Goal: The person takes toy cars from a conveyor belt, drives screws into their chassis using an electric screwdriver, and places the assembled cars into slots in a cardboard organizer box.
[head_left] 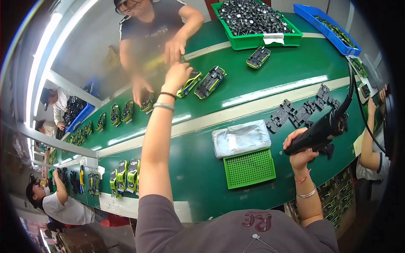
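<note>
My left hand (178,76) is stretched far across the bench, beside a yellow-green toy car (190,84) on the far strip. Its fingers are partly hidden, so I cannot tell whether they grip anything. Just beyond it is a co-worker's hand (174,49). Another toy car (211,82) lies wheels up to the right of my hand. At the right, my right hand (301,154) is wrapped round the handle of a black corded electric screwdriver (316,138). Black toy car chassis (282,114) lie in a group past the tool.
A green perforated basket (249,168) and a white wrapped package (241,139) sit mid-bench. A green crate (265,41) of black wheeled parts and a blue tray (333,29) stand at the back. Yellow-green car bodies (122,175) stand left of my forearm. Other people work around.
</note>
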A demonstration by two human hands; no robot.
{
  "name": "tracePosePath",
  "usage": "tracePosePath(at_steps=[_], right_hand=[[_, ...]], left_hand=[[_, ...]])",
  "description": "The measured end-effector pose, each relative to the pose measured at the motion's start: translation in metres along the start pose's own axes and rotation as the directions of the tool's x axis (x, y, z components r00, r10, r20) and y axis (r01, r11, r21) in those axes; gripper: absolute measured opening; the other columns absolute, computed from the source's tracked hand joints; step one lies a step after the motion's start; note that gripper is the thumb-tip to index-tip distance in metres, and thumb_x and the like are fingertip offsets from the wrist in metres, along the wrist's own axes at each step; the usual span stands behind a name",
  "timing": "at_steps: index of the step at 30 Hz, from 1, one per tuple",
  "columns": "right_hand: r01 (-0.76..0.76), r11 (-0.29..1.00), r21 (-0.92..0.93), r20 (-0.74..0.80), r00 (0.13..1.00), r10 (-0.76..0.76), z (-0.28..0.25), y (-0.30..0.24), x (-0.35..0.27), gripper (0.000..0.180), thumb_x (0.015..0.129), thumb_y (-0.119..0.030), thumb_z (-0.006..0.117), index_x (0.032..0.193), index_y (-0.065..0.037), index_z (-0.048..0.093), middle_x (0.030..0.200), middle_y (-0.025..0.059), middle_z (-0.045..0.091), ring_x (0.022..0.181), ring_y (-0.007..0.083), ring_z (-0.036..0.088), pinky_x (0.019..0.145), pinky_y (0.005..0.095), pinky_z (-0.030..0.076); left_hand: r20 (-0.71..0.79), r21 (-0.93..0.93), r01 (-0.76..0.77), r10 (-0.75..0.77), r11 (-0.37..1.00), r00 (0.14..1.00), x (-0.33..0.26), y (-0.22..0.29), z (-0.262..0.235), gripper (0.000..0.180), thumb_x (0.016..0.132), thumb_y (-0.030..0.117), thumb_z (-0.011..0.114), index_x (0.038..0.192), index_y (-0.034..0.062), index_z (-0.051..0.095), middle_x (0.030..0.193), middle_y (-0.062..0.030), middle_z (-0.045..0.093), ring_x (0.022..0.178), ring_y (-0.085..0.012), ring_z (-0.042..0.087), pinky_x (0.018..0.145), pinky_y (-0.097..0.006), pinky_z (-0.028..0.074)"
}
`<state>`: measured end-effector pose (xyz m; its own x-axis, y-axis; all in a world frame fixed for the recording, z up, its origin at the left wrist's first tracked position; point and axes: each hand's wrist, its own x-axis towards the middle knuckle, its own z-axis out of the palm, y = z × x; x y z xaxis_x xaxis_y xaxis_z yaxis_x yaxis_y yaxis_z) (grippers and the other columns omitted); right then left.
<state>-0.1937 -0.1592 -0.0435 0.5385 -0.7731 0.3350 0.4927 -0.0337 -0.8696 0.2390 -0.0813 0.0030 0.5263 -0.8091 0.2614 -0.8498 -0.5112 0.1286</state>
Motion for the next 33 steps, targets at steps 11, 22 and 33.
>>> tracePosePath(at_steps=[11,22,33], right_hand=[[0.020,1.000,-0.014,0.054,0.998,-0.020,-0.003,0.002,0.001,0.090,0.059,-0.089,0.033,0.085,-0.003,0.043,0.065,0.0077,0.048,0.053,0.0159,0.049,0.050,0.0267,0.043],[0.022,0.989,-0.149,0.017,1.000,-0.020,0.002,0.001,-0.005,0.090,0.062,-0.087,0.034,0.087,-0.002,0.044,0.068,0.0065,0.047,0.055,0.0138,0.048,0.052,0.0240,0.039],[-0.150,0.300,-0.942,-0.094,0.977,0.193,-0.010,-0.066,-0.032,0.042,0.074,-0.040,0.069,0.082,-0.001,0.055,0.059,0.0102,0.055,0.053,0.0258,0.054,0.052,0.0350,0.041]], left_hand=[[0.312,0.116,-0.072,0.032,0.991,0.950,-0.068,-0.028,-0.019,0.043,0.068,0.019,0.070,0.108,0.0083,0.057,0.097,-0.0169,0.063,0.094,-0.0313,0.059,0.078,-0.041,0.048],[0.254,-0.842,0.312,-0.187,0.440,0.949,-0.238,-0.033,-0.148,0.050,0.083,0.020,0.063,0.124,0.0003,0.044,0.105,-0.0100,0.059,0.093,-0.0161,0.058,0.078,-0.027,0.047],[0.218,-0.960,0.209,-0.033,-0.186,0.975,-0.236,0.027,-0.104,0.052,0.089,0.037,0.047,0.126,0.0007,0.040,0.108,-0.0154,0.057,0.086,-0.0225,0.062,0.073,-0.033,0.053]])
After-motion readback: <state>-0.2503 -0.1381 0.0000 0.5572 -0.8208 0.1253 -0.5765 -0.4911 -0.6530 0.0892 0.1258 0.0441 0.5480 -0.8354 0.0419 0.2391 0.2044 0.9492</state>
